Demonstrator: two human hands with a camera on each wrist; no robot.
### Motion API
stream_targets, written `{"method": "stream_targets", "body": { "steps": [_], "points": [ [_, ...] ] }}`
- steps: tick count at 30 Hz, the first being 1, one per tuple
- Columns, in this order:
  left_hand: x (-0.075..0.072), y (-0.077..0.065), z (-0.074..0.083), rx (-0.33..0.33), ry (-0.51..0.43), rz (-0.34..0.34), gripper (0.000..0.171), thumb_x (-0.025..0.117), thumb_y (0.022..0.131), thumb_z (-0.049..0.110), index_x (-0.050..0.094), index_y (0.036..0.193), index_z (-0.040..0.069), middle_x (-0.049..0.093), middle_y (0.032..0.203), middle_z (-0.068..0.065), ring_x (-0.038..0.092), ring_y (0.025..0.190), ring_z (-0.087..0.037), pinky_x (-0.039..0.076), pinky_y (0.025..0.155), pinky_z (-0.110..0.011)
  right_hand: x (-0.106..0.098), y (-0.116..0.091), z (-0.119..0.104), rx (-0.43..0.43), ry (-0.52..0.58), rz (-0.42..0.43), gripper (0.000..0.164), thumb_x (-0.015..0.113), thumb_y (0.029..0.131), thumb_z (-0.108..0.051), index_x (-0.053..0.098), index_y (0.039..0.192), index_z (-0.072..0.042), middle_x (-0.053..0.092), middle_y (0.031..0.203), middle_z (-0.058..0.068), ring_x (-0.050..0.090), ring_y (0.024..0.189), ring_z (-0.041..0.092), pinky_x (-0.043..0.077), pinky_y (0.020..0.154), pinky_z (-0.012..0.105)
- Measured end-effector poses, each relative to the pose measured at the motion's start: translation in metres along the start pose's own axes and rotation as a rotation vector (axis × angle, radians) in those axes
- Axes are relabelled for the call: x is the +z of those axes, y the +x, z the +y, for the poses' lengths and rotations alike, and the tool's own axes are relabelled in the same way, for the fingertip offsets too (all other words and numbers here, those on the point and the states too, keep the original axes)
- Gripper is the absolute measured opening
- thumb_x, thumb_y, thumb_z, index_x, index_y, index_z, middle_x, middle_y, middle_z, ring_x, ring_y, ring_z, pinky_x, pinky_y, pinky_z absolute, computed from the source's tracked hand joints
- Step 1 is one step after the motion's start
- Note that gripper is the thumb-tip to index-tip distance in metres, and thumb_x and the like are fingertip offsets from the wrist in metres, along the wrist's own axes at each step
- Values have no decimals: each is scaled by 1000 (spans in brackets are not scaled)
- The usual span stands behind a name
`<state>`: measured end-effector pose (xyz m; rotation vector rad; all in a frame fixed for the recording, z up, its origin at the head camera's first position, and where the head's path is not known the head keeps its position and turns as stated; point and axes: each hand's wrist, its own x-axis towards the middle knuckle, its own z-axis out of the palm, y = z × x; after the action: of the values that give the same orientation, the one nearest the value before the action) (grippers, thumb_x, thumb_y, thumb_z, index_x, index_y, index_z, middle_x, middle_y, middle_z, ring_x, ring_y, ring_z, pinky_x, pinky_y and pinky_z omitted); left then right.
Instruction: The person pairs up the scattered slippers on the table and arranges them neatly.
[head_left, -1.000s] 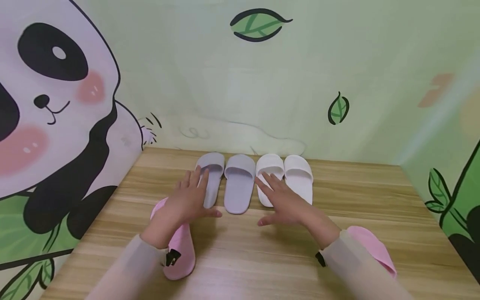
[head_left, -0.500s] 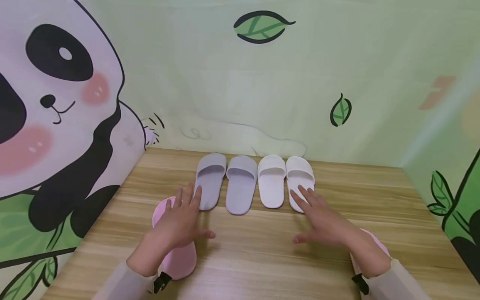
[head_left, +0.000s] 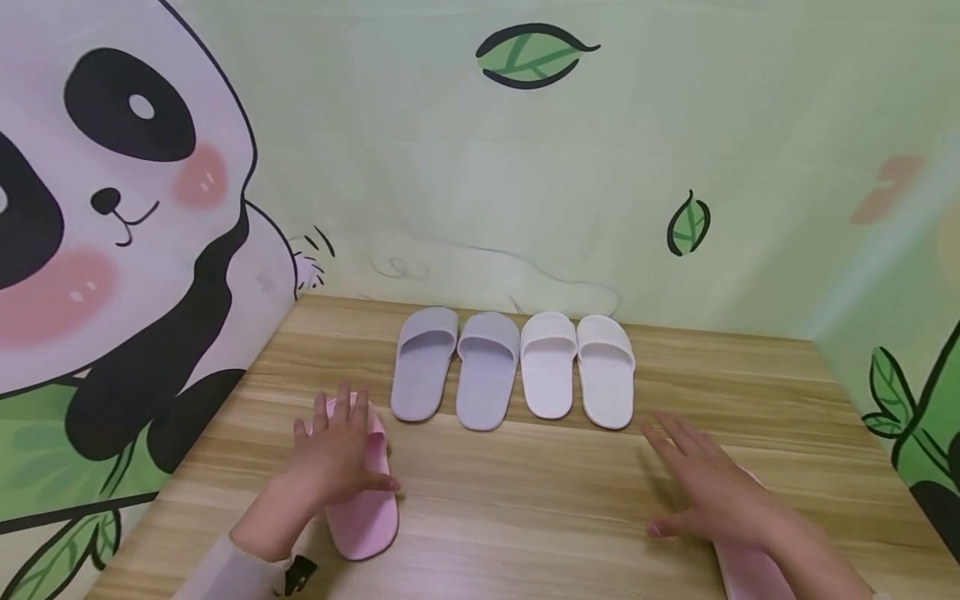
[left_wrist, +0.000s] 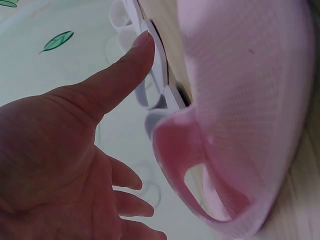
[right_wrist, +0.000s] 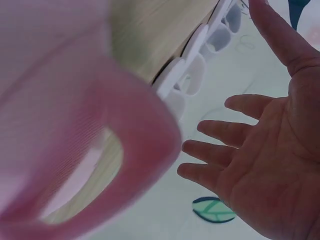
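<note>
My left hand point(head_left: 333, 458) hovers with spread fingers over a pink slipper point(head_left: 363, 529) at the left of the wooden surface. The left wrist view shows the palm apart from that slipper's strap point(left_wrist: 175, 145). On the right, my other hand point(head_left: 712, 492) is also spread, above a second pink slipper point(head_left: 750, 571) that the hand and forearm partly cover. Its strap point(right_wrist: 145, 135) looms close in the right wrist view, with the fingers straight beside it. Neither hand holds anything.
Along the back wall stand two grey slippers point(head_left: 423, 379) point(head_left: 483, 387) and two white slippers point(head_left: 547, 379) point(head_left: 606, 383) in a row, toes to the wall. Printed panels point(head_left: 420, 150) with a panda and leaves enclose the wooden surface point(head_left: 517, 500).
Both hands have drawn back from the grey and white slippers and moved apart, the left toward the left pink slipper, the right toward the right one. The slippers have not moved.
</note>
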<state>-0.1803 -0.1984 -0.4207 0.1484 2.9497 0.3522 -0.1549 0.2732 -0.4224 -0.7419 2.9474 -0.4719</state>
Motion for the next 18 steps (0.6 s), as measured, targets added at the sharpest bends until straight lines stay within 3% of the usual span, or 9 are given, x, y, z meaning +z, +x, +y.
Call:
{"method": "stream_targets", "body": {
  "steps": [10,18],
  "points": [
    [2,-4,-5,1,-7,-50,151,92,57,68,11,165,0,0,169,-35,5,148,-70,18,105,-90,8,-33,30,88,54,-27,130,93,59,-55,30,163,-9,25,165,34,23,145,66,23,109,80],
    [11,-4,-11,-12,-23,-97,155,94,48,68,12,167,11,-6,169,-34,3,146,-72,17,99,-94,11,-53,47,161,126,-61,134,94,58,-54,26,164,-10,20,166,34,17,146,67,15,112,82]
  ]
}}
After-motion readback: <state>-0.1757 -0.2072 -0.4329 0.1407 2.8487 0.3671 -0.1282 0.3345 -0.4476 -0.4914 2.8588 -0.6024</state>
